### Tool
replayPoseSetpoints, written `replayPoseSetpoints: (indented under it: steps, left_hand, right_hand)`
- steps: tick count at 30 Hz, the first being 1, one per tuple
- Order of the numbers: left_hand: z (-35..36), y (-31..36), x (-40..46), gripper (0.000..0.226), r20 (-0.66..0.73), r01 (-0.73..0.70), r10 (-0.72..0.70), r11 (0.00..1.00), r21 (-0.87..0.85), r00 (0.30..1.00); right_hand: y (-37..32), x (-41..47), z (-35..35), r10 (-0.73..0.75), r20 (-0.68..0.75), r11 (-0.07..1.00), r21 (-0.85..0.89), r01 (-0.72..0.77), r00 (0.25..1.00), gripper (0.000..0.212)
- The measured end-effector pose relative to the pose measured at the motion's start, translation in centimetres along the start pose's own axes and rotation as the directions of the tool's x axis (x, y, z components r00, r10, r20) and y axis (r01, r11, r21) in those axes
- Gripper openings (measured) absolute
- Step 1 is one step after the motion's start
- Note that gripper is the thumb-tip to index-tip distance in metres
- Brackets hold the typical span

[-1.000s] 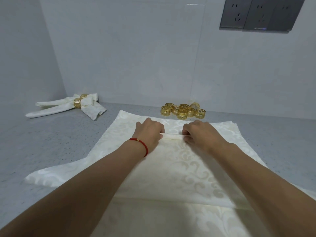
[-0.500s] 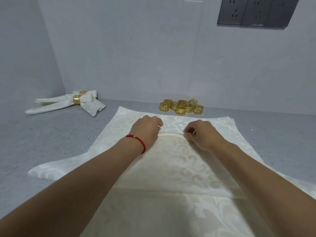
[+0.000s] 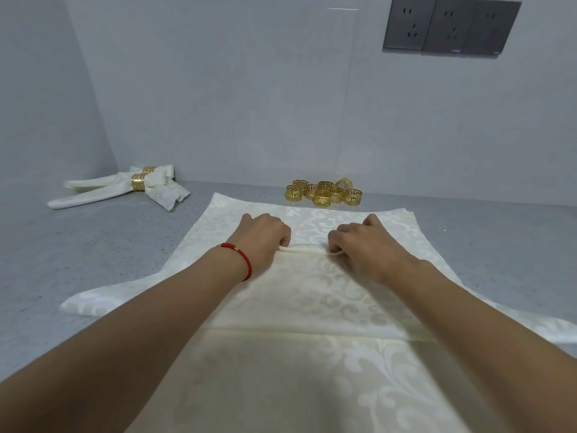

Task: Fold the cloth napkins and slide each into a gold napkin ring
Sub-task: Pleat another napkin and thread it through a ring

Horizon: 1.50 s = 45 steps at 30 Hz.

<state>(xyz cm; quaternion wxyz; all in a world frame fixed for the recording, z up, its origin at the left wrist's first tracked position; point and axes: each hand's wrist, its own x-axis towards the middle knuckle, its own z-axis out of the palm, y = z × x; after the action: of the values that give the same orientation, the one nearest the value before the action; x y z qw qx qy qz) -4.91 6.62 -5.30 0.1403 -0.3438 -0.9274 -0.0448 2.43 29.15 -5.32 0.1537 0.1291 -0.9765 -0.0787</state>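
The cream napkin is lying spread on the grey counter, on top of more cloth of the same pattern. Both hands are working at its far edge: the left hand and the right hand are each curling their fingers round a narrow fold of it, pinching it between them. A red bracelet is sitting on the left wrist. Loose gold rings are clustering just beyond, by the wall; two finished napkins are lying far left.
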Motion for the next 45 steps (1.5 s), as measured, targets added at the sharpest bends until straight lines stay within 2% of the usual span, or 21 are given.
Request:
replayPoseSetpoints:
  steps: [3, 5, 8, 9, 10, 12, 13, 14, 17, 20, 22, 23, 25, 27, 29, 31, 33, 38, 39, 42, 45]
  left_hand:
    - [-0.4, -0.1, 0.2, 0.035, 0.077, 0.094, -0.086, 0.988, -0.118, 0.993]
    - [0.3, -0.6, 0.3, 0.028, 0.040, 0.200, -0.197, 0.941, -0.274, 0.980]
    - [0.8, -0.5, 0.3, 0.018, 0.005, 0.263, -0.272, 0.923, -0.280, 0.962]
    - [0.7, -0.2, 0.1, 0.011, 0.008, 0.235, -0.241, 0.937, -0.258, 0.970]
    - [0.8, 0.0, 0.2, 0.034, 0.001, 0.189, -0.194, 0.953, -0.238, 0.981]
    - [0.8, 0.1, 0.0, 0.030, -0.011, 0.143, -0.149, 0.964, -0.223, 0.989]
    - [0.7, 0.1, -0.3, 0.013, -0.008, 0.123, -0.126, 0.978, -0.167, 0.992]
    - [0.8, 0.0, -0.5, 0.022, -0.037, 0.110, -0.115, 0.987, -0.120, 0.993]
    - [0.7, -0.3, -1.7, 0.010, -0.125, -0.024, 0.025, 1.000, 0.014, 0.992]
    - [1.0, -1.0, -2.2, 0.027, -0.190, -0.195, 0.220, 0.970, 0.142, 0.957]
    - [0.8, -1.5, -2.4, 0.037, -0.171, -0.274, 0.310, 0.940, 0.205, 0.935]
    - [0.6, -1.6, -2.4, 0.038, -0.148, -0.298, 0.334, 0.929, 0.220, 0.931]
    - [-0.1, -1.3, -2.6, 0.036, -0.051, -0.276, 0.291, 0.941, 0.197, 0.955]
    - [-0.6, -1.0, -2.6, 0.030, 0.017, -0.184, 0.183, 0.976, 0.120, 0.983]
    - [-0.5, -0.4, -2.7, 0.026, -0.001, -0.044, 0.044, 0.999, -0.030, 0.999]
    - [-0.1, -0.2, -2.8, 0.025, -0.038, 0.041, -0.046, 0.991, -0.131, 0.998]
    - [0.2, -0.2, -3.1, 0.020, -0.043, 0.063, -0.070, 0.987, -0.147, 0.997]
    - [0.3, -0.2, -3.7, 0.016, -0.055, 0.009, -0.015, 0.993, -0.115, 0.998]
    - [0.2, -0.1, -3.8, 0.014, -0.072, -0.009, 0.002, 0.996, -0.094, 0.997]
    - [0.2, 0.3, -4.4, 0.022, -0.132, -0.150, 0.167, 0.981, 0.126, 0.977]
    - [-0.1, 0.9, -5.5, 0.033, -0.114, -0.243, 0.304, 0.896, 0.371, 0.946]
  right_hand:
    - [-0.2, 0.3, -0.8, 0.187, 0.114, 0.954, 0.217, -0.208, 0.976, 0.020]
    - [0.1, 0.5, -0.5, 0.280, 0.104, 0.890, 0.343, -0.299, 0.954, 0.016]
    - [0.2, 0.6, 0.6, 0.310, 0.153, 0.868, 0.356, -0.345, 0.938, 0.015]
    - [0.1, 0.6, 0.9, 0.305, 0.154, 0.876, 0.341, -0.340, 0.940, 0.015]
    - [0.0, 0.6, 0.9, 0.303, 0.141, 0.889, 0.315, -0.333, 0.942, 0.014]
    - [-0.3, 0.5, 0.5, 0.287, 0.086, 0.928, 0.222, -0.299, 0.954, 0.013]
    - [-0.5, 0.3, 0.3, 0.265, 0.055, 0.947, 0.172, -0.270, 0.963, 0.012]
    - [-0.6, 0.1, 0.1, 0.238, 0.030, 0.962, 0.129, -0.240, 0.971, 0.009]
    - [-1.0, -0.8, -0.5, 0.117, -0.004, 0.993, 0.015, -0.117, 0.993, 0.007]
    - [-1.4, -1.7, -0.7, -0.038, 0.013, 0.984, -0.171, 0.040, 0.999, 0.015]
    - [-1.3, -2.0, -1.0, -0.083, 0.068, 0.977, -0.193, 0.095, 0.994, 0.020]
    - [-1.3, -2.0, -1.2, -0.071, 0.078, 0.986, -0.142, 0.082, 0.994, 0.016]
    - [-1.0, -1.9, -1.4, 0.064, 0.100, 0.994, 0.085, -0.072, 0.993, 0.008]
    - [-0.7, -1.8, -1.0, 0.203, 0.087, 0.927, 0.303, -0.220, 0.975, 0.011]
    - [-0.4, -2.0, -0.3, 0.263, 0.086, 0.891, 0.361, -0.276, 0.961, 0.016]
    - [-0.3, -2.2, 0.1, 0.239, 0.086, 0.910, 0.329, -0.254, 0.967, 0.018]
    - [-0.3, -2.6, 0.3, 0.195, 0.046, 0.943, 0.265, -0.200, 0.980, 0.017]
    - [-0.7, -3.7, 0.2, -0.011, -0.103, 1.000, 0.021, 0.013, 0.995, 0.005]
    - [-0.8, -4.0, 0.0, -0.046, -0.112, 0.998, -0.037, 0.042, 0.993, 0.010]
    - [-1.0, -5.0, -0.6, -0.144, -0.089, 0.977, -0.172, 0.127, 0.986, 0.028]
    - [-1.4, -6.0, -1.3, -0.241, -0.061, 0.945, -0.242, 0.219, 0.969, 0.027]
